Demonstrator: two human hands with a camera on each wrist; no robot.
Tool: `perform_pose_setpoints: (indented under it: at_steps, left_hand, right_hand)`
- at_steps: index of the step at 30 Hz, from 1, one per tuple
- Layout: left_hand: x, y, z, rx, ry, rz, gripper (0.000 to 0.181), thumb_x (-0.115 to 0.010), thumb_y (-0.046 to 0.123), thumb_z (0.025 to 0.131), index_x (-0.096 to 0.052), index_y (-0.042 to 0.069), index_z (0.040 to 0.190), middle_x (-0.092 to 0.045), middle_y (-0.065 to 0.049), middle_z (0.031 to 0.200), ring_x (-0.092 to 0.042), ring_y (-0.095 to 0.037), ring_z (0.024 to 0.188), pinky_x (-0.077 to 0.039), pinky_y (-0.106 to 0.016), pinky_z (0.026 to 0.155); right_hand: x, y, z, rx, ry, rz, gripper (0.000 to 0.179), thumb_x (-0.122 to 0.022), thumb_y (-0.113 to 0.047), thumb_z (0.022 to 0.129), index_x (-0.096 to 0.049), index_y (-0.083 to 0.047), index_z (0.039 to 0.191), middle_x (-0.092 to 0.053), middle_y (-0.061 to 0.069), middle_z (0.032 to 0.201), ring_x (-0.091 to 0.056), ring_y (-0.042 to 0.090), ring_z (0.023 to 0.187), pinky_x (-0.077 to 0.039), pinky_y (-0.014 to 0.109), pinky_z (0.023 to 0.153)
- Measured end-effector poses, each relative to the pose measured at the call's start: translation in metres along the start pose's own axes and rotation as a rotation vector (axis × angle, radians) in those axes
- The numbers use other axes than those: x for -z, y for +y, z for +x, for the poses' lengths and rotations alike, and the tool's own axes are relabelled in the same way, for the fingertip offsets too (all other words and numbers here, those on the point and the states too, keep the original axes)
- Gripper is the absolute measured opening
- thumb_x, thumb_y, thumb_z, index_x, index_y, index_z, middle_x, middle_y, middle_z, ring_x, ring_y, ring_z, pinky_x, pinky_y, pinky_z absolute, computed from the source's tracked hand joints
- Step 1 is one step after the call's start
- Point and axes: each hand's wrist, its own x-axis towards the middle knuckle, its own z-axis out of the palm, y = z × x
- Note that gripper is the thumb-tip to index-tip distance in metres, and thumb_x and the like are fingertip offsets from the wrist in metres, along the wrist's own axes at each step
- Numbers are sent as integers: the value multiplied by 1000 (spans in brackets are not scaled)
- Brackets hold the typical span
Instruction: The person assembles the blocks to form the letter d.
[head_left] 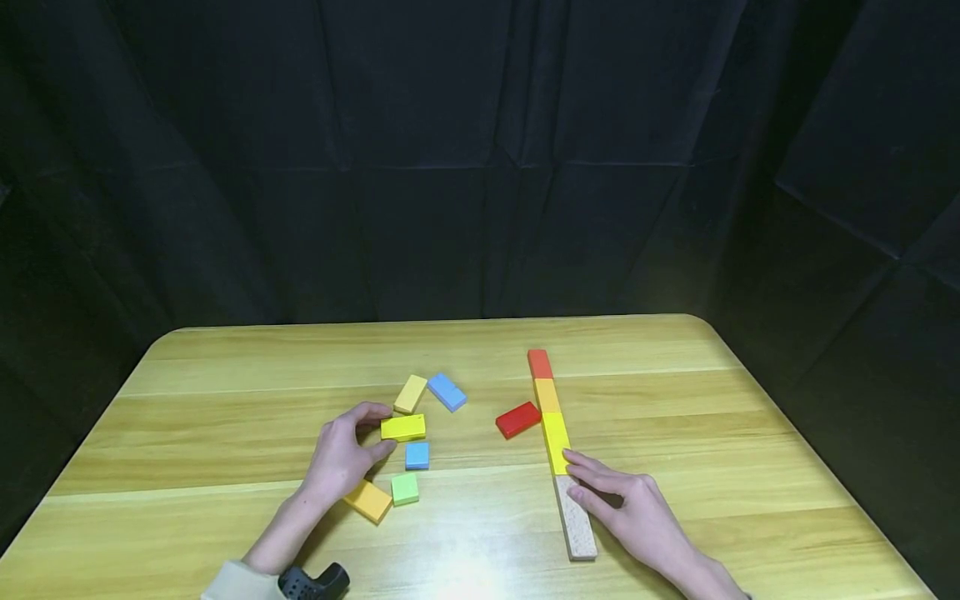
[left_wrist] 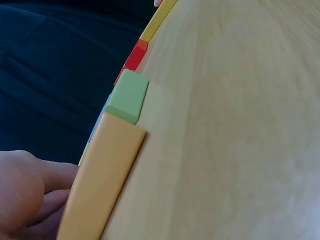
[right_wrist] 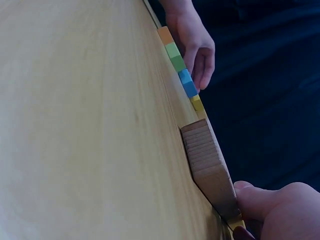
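"How is the left hand (head_left: 345,454) set?"

"The left end of the yellow block (head_left: 402,428) is bracketed by it, thumb at the near long side, fingers at the far one. Whether a firm pinch is made cannot be told."

"And the right hand (head_left: 637,512)?"

"Nothing is clasped there. The fingers are loosely extended, and the seam between the long yellow piece (head_left: 556,446) and the speckled block (head_left: 575,525) is met by fingertips and thumb."

"What could be spoiled?"

"If the yellow block were raised by that one end, it could be swivelled, since its right end is left unsupported. The small blue block (head_left: 417,456) could be nudged by the thumb, and the tan block (head_left: 411,394) brushed by the fingers, both being set so near. The seam could be knocked crooked by sideways pressure. The red block (head_left: 518,420), by which the row seems to be touched, could be shoved into it by a careless sweep."

"Which way is the yellow block pointed?"

"It is laid flat on the table (head_left: 225,400), left of the row and well apart from it. Its long axis is set nearly left to right, with the free end aimed rowward. The row's own axis is directed away from the person, so the two are set roughly crosswise."
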Motion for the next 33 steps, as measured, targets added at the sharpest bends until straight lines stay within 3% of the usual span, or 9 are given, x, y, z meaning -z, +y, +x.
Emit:
perform_pose_setpoints:
  at_steps: [33]
  left_hand:
    - [1, -1, 1, 20, 33, -67, 39, -82, 4, 79, -70, 7, 116, -72, -9, 114, -67, -26, 105, -55, -43, 94]
  right_hand:
    - [1, -1, 0, 9, 2, -11, 32, -73, -28, 92, -74, -12, 119, -65, -9, 132, -61, 19, 122, -34, 1, 99]
